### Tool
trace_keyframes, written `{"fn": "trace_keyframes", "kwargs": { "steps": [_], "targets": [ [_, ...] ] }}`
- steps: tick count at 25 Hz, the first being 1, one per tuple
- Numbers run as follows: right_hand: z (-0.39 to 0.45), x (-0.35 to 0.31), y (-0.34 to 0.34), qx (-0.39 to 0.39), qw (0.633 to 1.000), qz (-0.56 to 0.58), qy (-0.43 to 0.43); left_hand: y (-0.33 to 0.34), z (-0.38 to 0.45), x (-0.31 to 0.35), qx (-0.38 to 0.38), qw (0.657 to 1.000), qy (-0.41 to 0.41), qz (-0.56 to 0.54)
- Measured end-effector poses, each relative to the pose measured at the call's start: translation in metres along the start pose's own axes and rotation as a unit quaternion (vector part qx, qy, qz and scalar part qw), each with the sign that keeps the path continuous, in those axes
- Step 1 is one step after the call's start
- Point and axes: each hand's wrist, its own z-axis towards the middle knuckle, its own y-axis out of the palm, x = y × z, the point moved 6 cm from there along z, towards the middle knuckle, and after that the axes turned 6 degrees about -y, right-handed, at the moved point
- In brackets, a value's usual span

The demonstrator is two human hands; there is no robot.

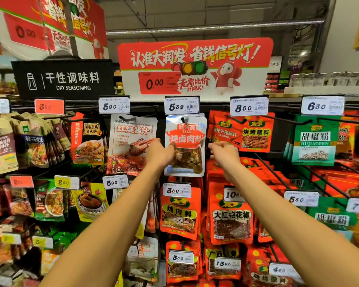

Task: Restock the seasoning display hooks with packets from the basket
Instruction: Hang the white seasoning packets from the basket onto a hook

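Packet: your stew-spice packet (184, 145) hangs on the hook (183, 120) under the 5.39 price tag (182, 106), top row, middle of the display.
Left hand: your left hand (159, 153) grips the packet's left edge, fingers curled round it.
Right hand: your right hand (223, 152) sits just beside the right edge, fingers curled; I cannot tell whether they pinch the packet or hold nothing.
Basket: not in view from here.
Risk, hole: if the hang hole isn't fully over the hook tip, the packet could slide off once you let go.
Risk, neighbours: your right wrist is close to the red packets (255, 134); a careless pull-back could knock them askew.
Material: glossy film, slippery, clear window showing lumpy dried spices.
Shape: flat, rounded corners, floppy, so it may swing.
Hook: thin dark wire, tip turned up.
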Motion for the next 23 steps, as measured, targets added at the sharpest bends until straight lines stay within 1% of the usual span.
{"fn": "trace_keyframes", "kwargs": {
  "steps": [2, 3, 4, 6, 7, 9, 12, 14, 18, 20, 23],
  "targets": [
    [-0.024, -0.005, -0.022, -0.019, 0.996, 0.089, 0.003, -0.011, -0.021, -0.001, 0.009, 0.998, 0.015, -0.067],
    [-0.038, -0.008, -0.036, -0.036, 0.992, 0.119, 0.002, -0.012, -0.034, -0.004, -0.009, 0.993, 0.006, -0.118],
    [-0.053, -0.01, -0.05, -0.051, 0.989, 0.137, -0.002, -0.008, -0.049, -0.007, -0.044, 0.984, -0.02, -0.171],
    [-0.081, -0.004, -0.081, -0.074, 0.986, 0.149, -0.01, 0.006, -0.082, -0.011, -0.131, 0.955, -0.076, -0.255],
    [-0.094, 0.005, -0.096, -0.082, 0.986, 0.145, -0.005, 0.015, -0.098, -0.014, -0.162, 0.943, -0.093, -0.274],
    [-0.12, 0.035, -0.123, -0.096, 0.985, 0.142, 0.021, 0.034, -0.129, -0.023, -0.19, 0.931, -0.117, -0.288],
    [-0.156, 0.107, -0.169, -0.102, 0.981, 0.129, 0.1, 0.081, -0.184, -0.057, -0.198, 0.92, -0.186, -0.283],
    [-0.18, 0.17, -0.195, -0.105, 0.975, 0.104, 0.166, 0.122, -0.229, -0.094, -0.204, 0.91, -0.257, -0.253],
    [-0.247, 0.298, -0.231, -0.116, 0.94, 0.058, 0.316, 0.203, -0.327, -0.181, -0.23, 0.859, -0.42, -0.181],
    [-0.287, 0.354, -0.246, -0.122, 0.915, 0.032, 0.383, 0.238, -0.376, -0.224, -0.24, 0.828, -0.483, -0.155],
    [-0.343, 0.425, -0.266, -0.103, 0.88, -0.002, 0.464, 0.278, -0.443, -0.284, -0.257, 0.785, -0.55, -0.128]
  ]
}}
